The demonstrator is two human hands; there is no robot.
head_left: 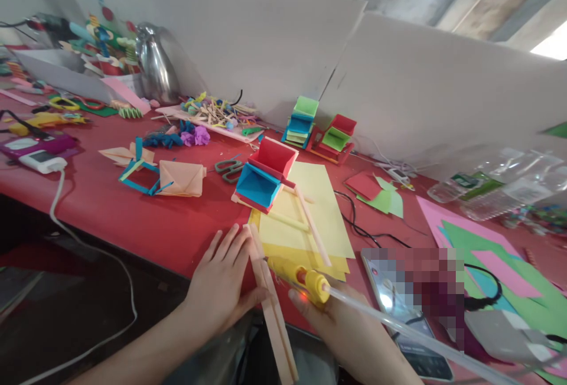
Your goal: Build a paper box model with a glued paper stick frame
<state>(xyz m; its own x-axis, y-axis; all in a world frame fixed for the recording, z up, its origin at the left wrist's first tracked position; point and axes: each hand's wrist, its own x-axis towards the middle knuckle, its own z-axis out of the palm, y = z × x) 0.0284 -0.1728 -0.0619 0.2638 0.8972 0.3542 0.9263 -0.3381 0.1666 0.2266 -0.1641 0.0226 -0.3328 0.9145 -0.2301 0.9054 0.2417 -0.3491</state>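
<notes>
My left hand (225, 279) rests at the table's front edge, its fingers extended and its thumb across a long pale-pink folded paper strip (275, 330). The strip juts over the edge toward me. In my right hand (341, 326) is a yellow hot glue gun (303, 276), with a long clear glue stick (398, 335) trailing from its back and a small orange light glowing on it. The gun's nozzle points at the strip's right side, close to it; whether it touches, I cannot tell. Beyond my hands stands a red and blue folded-paper box piece (261, 181) on pale paper strips.
Yellow paper sheets (334, 219) lie under the box piece. Scissors (228, 167), a peach paper envelope (181, 178) and a blue paper frame (138, 175) sit to the left. A phone (376, 276), black cable (354, 217) and plastic bottles (522, 184) are right. Behind stands a metal jug (157, 63).
</notes>
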